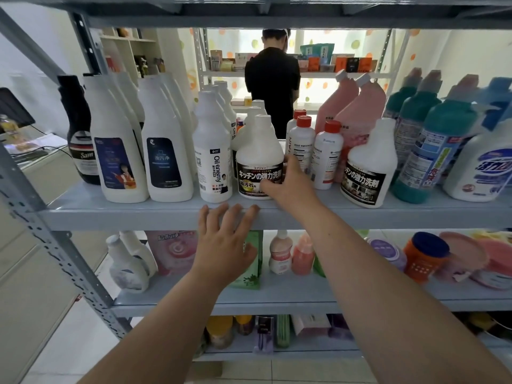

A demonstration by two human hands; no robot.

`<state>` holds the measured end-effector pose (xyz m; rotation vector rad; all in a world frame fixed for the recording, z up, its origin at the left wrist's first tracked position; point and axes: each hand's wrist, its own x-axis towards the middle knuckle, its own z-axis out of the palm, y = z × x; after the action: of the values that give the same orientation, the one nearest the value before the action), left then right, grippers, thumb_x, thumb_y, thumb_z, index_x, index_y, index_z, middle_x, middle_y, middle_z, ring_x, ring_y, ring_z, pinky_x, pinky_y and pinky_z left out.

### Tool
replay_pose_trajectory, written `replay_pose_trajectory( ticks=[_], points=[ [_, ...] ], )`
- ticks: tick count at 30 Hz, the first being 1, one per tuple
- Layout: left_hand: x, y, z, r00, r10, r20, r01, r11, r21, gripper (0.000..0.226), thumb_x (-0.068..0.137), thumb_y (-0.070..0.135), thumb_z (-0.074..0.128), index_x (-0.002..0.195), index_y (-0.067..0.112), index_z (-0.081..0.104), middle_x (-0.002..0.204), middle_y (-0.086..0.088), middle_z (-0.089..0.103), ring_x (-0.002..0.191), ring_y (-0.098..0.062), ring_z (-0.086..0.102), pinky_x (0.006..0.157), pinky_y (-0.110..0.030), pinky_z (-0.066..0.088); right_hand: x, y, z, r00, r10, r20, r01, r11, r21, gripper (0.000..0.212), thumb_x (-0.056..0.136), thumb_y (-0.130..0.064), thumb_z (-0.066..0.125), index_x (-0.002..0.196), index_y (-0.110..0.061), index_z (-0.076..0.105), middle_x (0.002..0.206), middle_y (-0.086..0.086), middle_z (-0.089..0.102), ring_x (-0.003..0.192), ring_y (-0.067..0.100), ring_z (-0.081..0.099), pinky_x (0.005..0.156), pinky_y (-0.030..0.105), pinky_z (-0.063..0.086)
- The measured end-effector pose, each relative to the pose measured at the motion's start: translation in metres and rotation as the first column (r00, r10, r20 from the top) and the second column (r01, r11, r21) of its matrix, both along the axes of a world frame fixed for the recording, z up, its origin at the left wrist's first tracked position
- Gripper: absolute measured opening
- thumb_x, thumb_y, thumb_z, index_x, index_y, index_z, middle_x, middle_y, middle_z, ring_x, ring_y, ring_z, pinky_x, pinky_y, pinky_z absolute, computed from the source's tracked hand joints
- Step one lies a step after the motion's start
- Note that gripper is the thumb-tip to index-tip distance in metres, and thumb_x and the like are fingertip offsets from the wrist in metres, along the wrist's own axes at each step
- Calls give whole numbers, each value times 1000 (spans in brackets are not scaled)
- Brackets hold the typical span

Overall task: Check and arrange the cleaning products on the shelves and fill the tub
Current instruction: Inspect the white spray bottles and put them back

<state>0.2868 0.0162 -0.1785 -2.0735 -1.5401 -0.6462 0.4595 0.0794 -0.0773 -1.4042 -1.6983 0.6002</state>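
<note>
Progress looked partial in the head view. The right hand [288,184] gripped a squat white bottle [259,159] with a black label, thumb across the front of the label and fingers curled round its far side. The bottle stood upright at the front of the middle shelf [110,214], directly ahead of that hand. The left hand [224,242] held nothing: its fingers were straight and spread, with the tips resting on the shelf's front lip, just below and left of the gripped bottle. Close to the left of the right hand, an Oil enemy bottle [212,151] stood upright, label forward, with the tall white bottles [166,145] beyond it in tidy rows. To the hand's right, past the red-capped bottles [304,145], a twin bottle [368,167] leaned out of line and apart from its mates. Judging by this, most of the shelf seemed sorted, with the twin likely left to straighten. No tub being filled could be picked out, so that part seemed not yet begun.
</note>
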Motion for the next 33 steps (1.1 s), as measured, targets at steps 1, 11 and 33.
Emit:
replay_pose_trajectory(
  ticks=[1,11,33],
  points=[
    [0,0,0,1000,-2,2,2,1000,3,81,71,40,69,148,23,49,135,-11,53,127,-42,48,113,-69,27,-1,1,0,1000,-8,1,8,1000,0,56,87,-33,74,132,-22,42,112,-10,55,100,14,54,83,28,39],
    [-1,1,0,1000,3,-2,-3,1000,-4,83,68,38,72,147,23,51,134,-12,55,125,-42,49,114,-67,26,8,-7,-14,988,-150,21,144,973,180,57,90,-31,73,140,-14,50,137,6,55,123,18,52,101,35,45],
    [2,4,-4,1000,22,9,-21,999,-27,79,73,42,62,148,23,49,135,-12,53,129,-43,45,117,-68,20,122,-39,-14,933,-252,-258,298,941,158,83,82,-24,86,149,-25,36,139,-6,52,122,12,51,90,14,44]
  ],
)
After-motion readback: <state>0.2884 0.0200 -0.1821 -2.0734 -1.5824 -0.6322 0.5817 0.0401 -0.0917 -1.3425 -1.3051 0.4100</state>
